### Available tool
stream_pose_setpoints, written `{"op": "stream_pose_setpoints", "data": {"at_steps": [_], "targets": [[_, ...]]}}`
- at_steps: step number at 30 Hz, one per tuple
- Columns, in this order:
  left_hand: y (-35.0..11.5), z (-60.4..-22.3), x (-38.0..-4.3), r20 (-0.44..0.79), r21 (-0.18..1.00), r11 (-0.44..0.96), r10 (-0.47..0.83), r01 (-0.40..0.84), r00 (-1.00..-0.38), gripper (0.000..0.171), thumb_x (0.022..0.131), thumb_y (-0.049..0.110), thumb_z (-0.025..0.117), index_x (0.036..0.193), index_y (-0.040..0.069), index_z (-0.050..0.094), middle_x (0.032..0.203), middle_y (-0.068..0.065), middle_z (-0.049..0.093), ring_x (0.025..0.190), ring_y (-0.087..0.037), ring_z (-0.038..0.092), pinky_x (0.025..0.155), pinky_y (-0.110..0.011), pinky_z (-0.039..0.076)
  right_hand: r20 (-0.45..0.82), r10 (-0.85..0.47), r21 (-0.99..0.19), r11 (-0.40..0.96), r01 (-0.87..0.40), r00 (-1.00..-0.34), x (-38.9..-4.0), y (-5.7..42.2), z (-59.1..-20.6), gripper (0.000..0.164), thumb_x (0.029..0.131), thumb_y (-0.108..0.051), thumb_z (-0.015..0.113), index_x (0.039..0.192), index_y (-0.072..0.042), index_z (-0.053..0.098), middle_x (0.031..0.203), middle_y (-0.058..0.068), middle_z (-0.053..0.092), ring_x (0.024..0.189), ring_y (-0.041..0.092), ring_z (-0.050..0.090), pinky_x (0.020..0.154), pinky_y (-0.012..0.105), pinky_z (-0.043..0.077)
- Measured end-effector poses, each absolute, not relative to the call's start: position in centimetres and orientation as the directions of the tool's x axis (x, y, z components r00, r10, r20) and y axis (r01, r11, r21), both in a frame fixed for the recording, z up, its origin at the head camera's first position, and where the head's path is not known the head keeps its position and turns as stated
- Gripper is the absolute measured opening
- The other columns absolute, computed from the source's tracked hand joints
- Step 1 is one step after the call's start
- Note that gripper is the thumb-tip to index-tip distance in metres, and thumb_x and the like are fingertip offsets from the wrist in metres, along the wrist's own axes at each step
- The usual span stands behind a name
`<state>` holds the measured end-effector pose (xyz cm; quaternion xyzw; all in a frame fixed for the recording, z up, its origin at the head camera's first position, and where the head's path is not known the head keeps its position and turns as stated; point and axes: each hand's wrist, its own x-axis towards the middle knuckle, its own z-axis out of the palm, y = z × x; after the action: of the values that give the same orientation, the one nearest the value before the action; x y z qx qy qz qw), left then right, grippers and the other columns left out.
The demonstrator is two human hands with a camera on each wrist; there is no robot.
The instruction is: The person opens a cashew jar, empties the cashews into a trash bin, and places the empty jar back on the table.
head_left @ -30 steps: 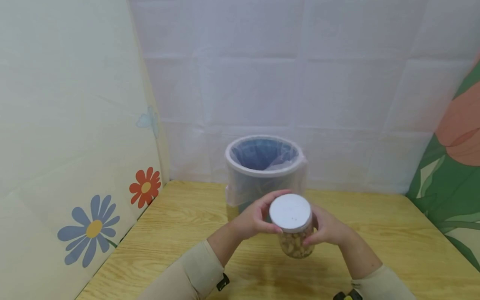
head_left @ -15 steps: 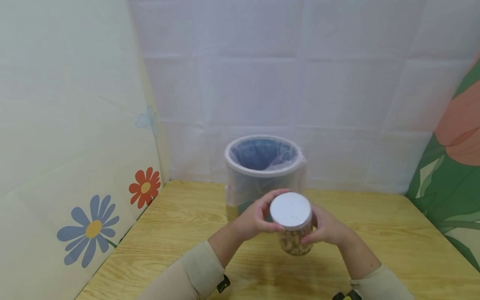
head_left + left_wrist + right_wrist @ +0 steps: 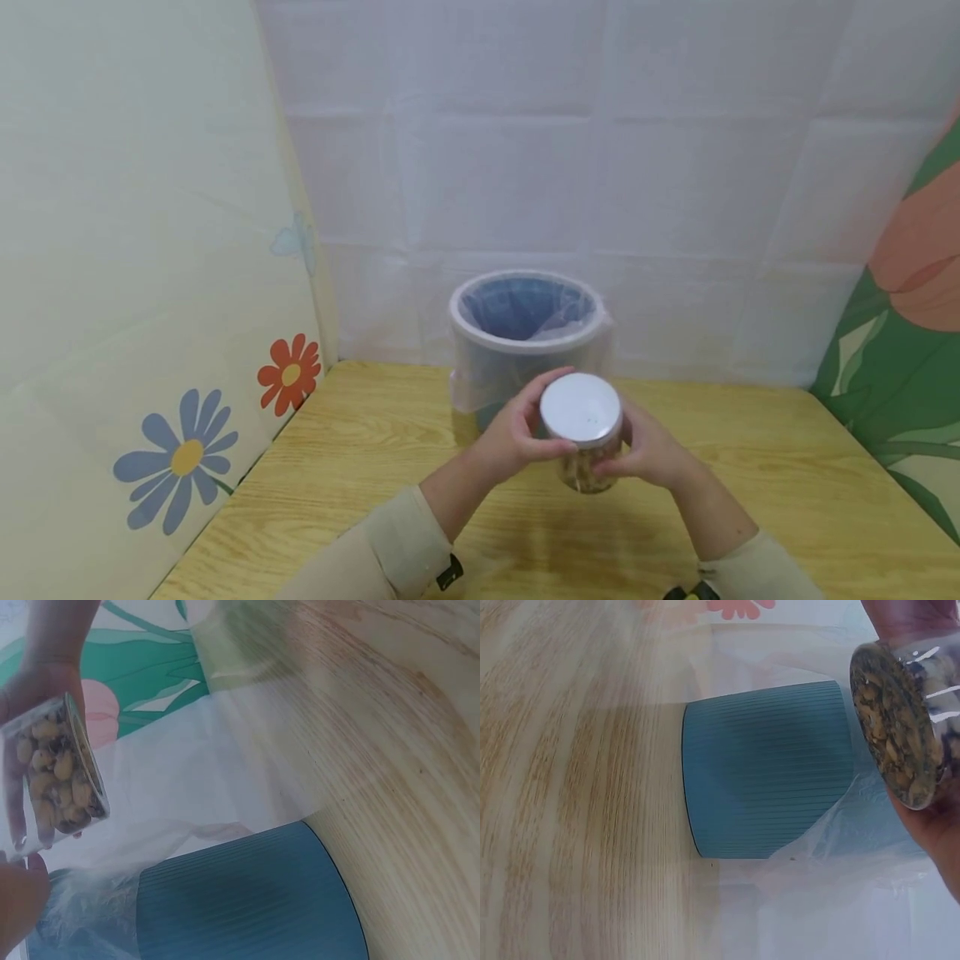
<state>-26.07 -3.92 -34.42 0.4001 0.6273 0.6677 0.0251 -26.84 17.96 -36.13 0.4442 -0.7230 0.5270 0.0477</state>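
Note:
A clear jar (image 3: 581, 468) with a white lid (image 3: 581, 407) is held up over the table in the head view, between both hands. My left hand (image 3: 517, 429) grips it near the lid from the left, thumb across the front. Lower on the right side, my right hand (image 3: 651, 446) holds the jar body with its thumb in front. Through the clear wall in the left wrist view, the jar (image 3: 60, 769) shows tan and brown nut-like pieces inside. Its base (image 3: 896, 727) faces the camera in the right wrist view.
Behind the hands stands a blue ribbed bin (image 3: 525, 367) lined with a clear plastic bag, its white rim (image 3: 459, 325) facing up. The wood-grain table (image 3: 360, 442) ends at a pale back sheet (image 3: 480, 150). Flower-printed sheets (image 3: 187, 457) hang at the sides.
Both hands have raised the jar slightly, moving it a little toward the bin. The grip on either side stays much the same; the bin has not moved.

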Motion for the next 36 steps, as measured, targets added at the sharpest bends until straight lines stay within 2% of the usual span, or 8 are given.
{"op": "stream_pose_setpoints", "data": {"at_steps": [3, 9, 16, 22, 27, 31, 36], "targets": [[-3.8, -34.3, -25.8, 0.496, 0.861, -0.174, 0.497, 0.479, -0.712, 0.084, 0.069, 0.001, 0.074, 0.141, 0.011, 0.031, 0.132, -0.011, 0.046, 0.120, -0.019, 0.045, 0.103, -0.034, 0.032, 0.533, -0.560, -0.721, 0.090, -0.687, -0.634, -26.7, 17.8, -36.1, 0.087, 0.059, 0.002, 0.079, 0.134, 0.001, 0.035, 0.124, 0.006, 0.050, 0.114, 0.012, 0.047, 0.097, 0.024, 0.035], [-3.7, -34.3, -25.6, 0.491, 0.862, -0.123, 0.441, 0.492, -0.751, 0.082, 0.071, 0.009, 0.077, 0.140, 0.016, 0.033, 0.133, -0.005, 0.047, 0.121, -0.016, 0.044, 0.105, -0.034, 0.029, 0.501, -0.499, -0.753, 0.152, -0.641, -0.707, -26.4, 17.6, -36.0, 0.086, 0.060, -0.002, 0.081, 0.134, 0.000, 0.036, 0.125, 0.015, 0.049, 0.115, 0.010, 0.046, 0.097, 0.022, 0.034], [-3.7, -34.4, -25.5, 0.493, 0.860, -0.111, 0.432, 0.498, -0.756, 0.084, 0.071, 0.011, 0.077, 0.141, 0.016, 0.031, 0.134, -0.005, 0.046, 0.122, -0.016, 0.043, 0.106, -0.036, 0.027, 0.499, -0.479, -0.755, 0.169, -0.633, -0.723, -26.3, 17.3, -35.9, 0.088, 0.059, -0.002, 0.081, 0.134, 0.003, 0.035, 0.126, 0.016, 0.049, 0.115, 0.008, 0.046, 0.097, 0.021, 0.033], [-4.2, -34.7, -26.0, 0.543, 0.832, -0.192, 0.472, 0.520, -0.695, 0.089, 0.072, 0.008, 0.076, 0.144, 0.011, 0.024, 0.141, -0.011, 0.037, 0.127, -0.020, 0.039, 0.106, -0.035, 0.028, 0.516, -0.498, -0.737, 0.156, -0.657, -0.697, -26.3, 17.5, -35.7, 0.088, 0.059, -0.001, 0.081, 0.134, 0.003, 0.034, 0.126, 0.017, 0.048, 0.116, 0.008, 0.045, 0.097, 0.021, 0.034], [-4.8, -34.6, -26.5, 0.552, 0.827, -0.259, 0.541, 0.498, -0.635, 0.094, 0.071, 0.026, 0.078, 0.143, 0.005, 0.022, 0.144, -0.017, 0.033, 0.127, -0.022, 0.039, 0.106, -0.035, 0.029, 0.525, -0.532, -0.726, 0.126, -0.676, -0.664, -26.4, 17.9, -35.6, 0.089, 0.058, 0.002, 0.081, 0.133, 0.005, 0.034, 0.126, 0.007, 0.050, 0.115, 0.008, 0.047, 0.096, 0.021, 0.035], [-5.2, -34.5, -26.6, 0.515, 0.849, -0.261, 0.599, 0.459, -0.613, 0.099, 0.069, 0.034, 0.078, 0.144, 0.004, 0.020, 0.143, -0.019, 0.032, 0.124, -0.024, 0.042, 0.104, -0.042, 0.030, 0.531, -0.568, -0.722, 0.085, -0.687, -0.629, -26.4, 18.2, -35.5, 0.089, 0.057, 0.004, 0.080, 0.133, 0.006, 0.033, 0.125, -0.003, 0.050, 0.114, 0.008, 0.047, 0.096, 0.022, 0.036], [-5.5, -34.5, -26.6, 0.506, 0.854, -0.281, 0.644, 0.437, -0.574, 0.103, 0.071, 0.037, 0.076, 0.145, 0.003, 0.014, 0.146, -0.021, 0.024, 0.126, -0.028, 0.039, 0.104, -0.047, 0.029, 0.531, -0.613, -0.734, 0.012, -0.679, -0.585, -26.3, 18.5, -35.3, 0.086, 0.059, -0.003, 0.079, 0.133, 0.002, 0.035, 0.125, -0.002, 0.050, 0.114, 0.012, 0.049, 0.096, 0.028, 0.039]]}}
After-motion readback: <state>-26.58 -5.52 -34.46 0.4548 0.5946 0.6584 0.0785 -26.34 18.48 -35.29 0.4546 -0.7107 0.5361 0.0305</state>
